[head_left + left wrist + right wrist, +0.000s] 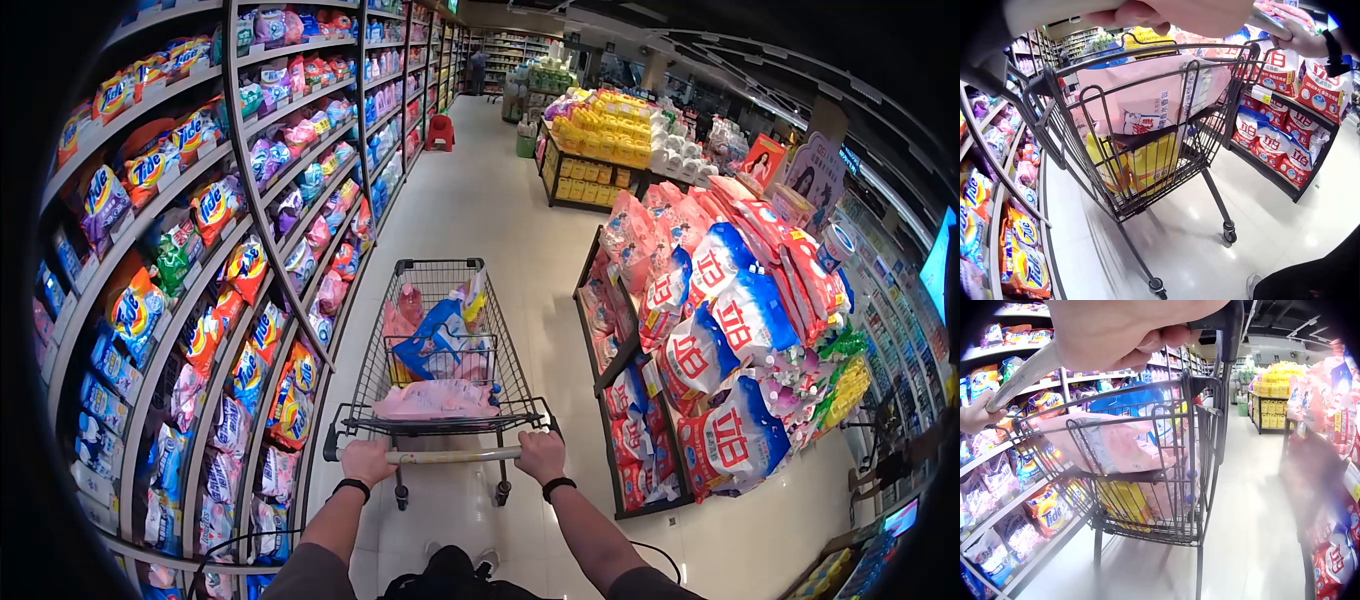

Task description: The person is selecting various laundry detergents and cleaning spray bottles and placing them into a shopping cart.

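Note:
Both hands grip the handle bar [455, 456] of a black wire shopping cart [510, 370]. My left hand [367, 461] curls round the bar's left end, and my right hand [542, 456] round its right end. Across the upper rack nearest the handle lies a pink bag [435, 400], also seen in the left wrist view [1141, 94]. Beyond it in the basket are a blue and white package [432, 340] and a pink bottle [410, 303]. Yellow packages [1147, 164] show low in the basket in the left wrist view.
Shelves of detergent bags [135, 310] run along the left side. At the right stands a display of red, white and blue bags [715, 340]. Farther up the aisle are a stack of yellow packs [605, 125], a red stool [439, 131] and a distant person [478, 70].

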Tool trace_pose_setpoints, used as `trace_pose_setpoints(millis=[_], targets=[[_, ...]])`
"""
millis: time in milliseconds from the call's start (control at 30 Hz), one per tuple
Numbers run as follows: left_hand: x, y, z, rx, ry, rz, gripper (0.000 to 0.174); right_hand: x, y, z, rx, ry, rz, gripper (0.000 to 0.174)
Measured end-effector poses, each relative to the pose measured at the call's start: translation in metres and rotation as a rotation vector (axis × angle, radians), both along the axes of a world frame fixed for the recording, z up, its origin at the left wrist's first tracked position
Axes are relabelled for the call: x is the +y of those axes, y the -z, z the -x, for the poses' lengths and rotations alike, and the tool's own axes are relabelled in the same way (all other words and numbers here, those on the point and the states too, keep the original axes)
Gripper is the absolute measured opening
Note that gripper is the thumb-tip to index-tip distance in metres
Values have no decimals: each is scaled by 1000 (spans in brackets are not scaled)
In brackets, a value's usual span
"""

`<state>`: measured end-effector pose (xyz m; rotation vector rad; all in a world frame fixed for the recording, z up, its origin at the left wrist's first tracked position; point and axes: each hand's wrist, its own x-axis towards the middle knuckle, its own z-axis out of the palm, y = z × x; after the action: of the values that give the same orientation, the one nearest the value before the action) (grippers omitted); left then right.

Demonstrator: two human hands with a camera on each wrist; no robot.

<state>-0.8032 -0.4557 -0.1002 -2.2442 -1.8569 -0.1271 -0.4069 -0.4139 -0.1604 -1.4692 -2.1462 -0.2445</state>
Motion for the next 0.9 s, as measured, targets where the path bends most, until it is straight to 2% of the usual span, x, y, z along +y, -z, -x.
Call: trace_pose_setpoints(millis=[200, 367, 467, 600, 900], targets=[[70, -2, -23, -26, 9, 20, 34, 71, -3, -21, -5, 13, 28, 21], [124, 7, -38, -112, 70, -73, 31, 125, -3, -39, 6, -3, 82, 21], [150, 1, -50, -128, 48, 19, 31, 154, 5, -50, 5, 6, 40, 21], [189, 2, -66, -200, 69, 8, 32, 194, -4, -66, 16, -19, 87, 22], [270, 9, -92, -224, 70, -84, 31, 284, -10, -91, -111, -3, 81, 19]])
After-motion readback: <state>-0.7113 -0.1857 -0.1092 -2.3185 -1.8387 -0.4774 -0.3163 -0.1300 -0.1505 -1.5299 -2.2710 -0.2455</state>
